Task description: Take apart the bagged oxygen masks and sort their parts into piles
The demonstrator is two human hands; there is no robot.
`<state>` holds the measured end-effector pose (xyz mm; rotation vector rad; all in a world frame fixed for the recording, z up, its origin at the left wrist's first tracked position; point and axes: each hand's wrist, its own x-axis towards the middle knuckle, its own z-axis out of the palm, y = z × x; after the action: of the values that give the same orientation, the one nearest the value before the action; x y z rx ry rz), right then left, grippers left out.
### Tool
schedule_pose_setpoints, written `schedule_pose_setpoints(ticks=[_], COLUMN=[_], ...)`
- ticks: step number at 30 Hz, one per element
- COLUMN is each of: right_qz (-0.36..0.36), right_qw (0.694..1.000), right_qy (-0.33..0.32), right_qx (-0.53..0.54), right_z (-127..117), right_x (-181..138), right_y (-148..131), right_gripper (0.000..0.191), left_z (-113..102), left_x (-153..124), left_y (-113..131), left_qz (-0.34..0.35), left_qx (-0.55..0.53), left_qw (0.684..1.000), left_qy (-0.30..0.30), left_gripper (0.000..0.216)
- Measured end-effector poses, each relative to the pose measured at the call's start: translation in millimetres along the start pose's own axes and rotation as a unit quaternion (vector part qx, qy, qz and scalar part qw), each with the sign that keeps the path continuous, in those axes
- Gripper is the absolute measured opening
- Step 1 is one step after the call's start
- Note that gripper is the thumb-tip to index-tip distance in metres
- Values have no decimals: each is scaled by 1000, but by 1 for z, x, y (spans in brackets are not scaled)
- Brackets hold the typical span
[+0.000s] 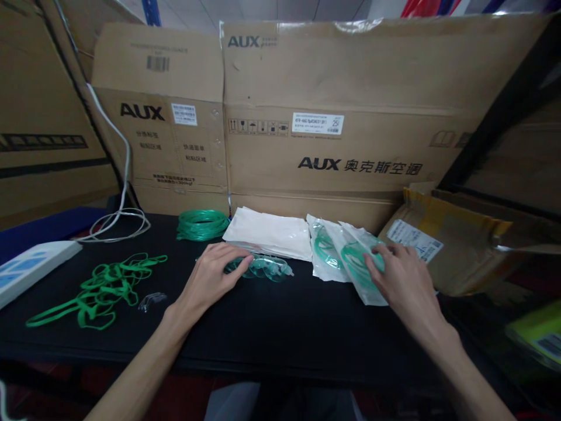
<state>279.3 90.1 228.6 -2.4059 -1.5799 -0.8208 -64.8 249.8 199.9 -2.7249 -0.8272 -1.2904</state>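
Note:
Clear green plastic masks (267, 268) lie in a row near the middle of the black table. My left hand (219, 269) is curled round the left end of this row, its thumb and index finger about a mask; the other fingertips are hidden. At the right, two clear-and-white bags of coiled green tubing (326, 248) overlap. My right hand (401, 272) has its thumb and fingers on the nearer, right-hand bag (357, 266), gripping its right side. A stack of white paper-like sheets (269, 231) lies just behind the masks.
A coil of green tubing (202, 224) sits left of the white stack. Tangled green elastic bands (109, 286) and small clear metal-like strips (152, 300) lie at left, near a white power strip (35, 269). Cardboard panels (272, 88) stand behind; a taped box (456, 234) is at right.

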Motion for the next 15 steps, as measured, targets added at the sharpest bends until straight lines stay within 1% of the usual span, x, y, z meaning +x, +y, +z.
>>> schedule_pose_setpoints(ticks=[2, 5, 8, 10, 12, 15], right_qz=[12, 7, 14, 20, 30, 40], right_qw=[997, 996, 995, 995, 996, 997], right_qy=[-37, -53, -63, -59, -45, -12], right_qx=[-66, -75, -75, -72, -71, -66], right_z=[7, 14, 13, 6, -7, -36], right_x=[5, 10, 17, 25, 35, 51], right_y=[12, 15, 17, 22, 31, 47], right_gripper=[32, 25, 27, 29, 29, 26], left_z=[0, -1, 0, 4, 9, 17], left_x=[1, 4, 6, 6, 7, 10], left_y=[4, 11, 20, 30, 43, 72], left_qz=[9, 20, 29, 27, 11, -47], left_qx=[0, -6, -24, -54, -103, -195], left_qw=[1000, 1000, 999, 998, 994, 979], left_qy=[4, -1, 6, 17, 24, 15], left_gripper=[25, 24, 23, 22, 21, 21])
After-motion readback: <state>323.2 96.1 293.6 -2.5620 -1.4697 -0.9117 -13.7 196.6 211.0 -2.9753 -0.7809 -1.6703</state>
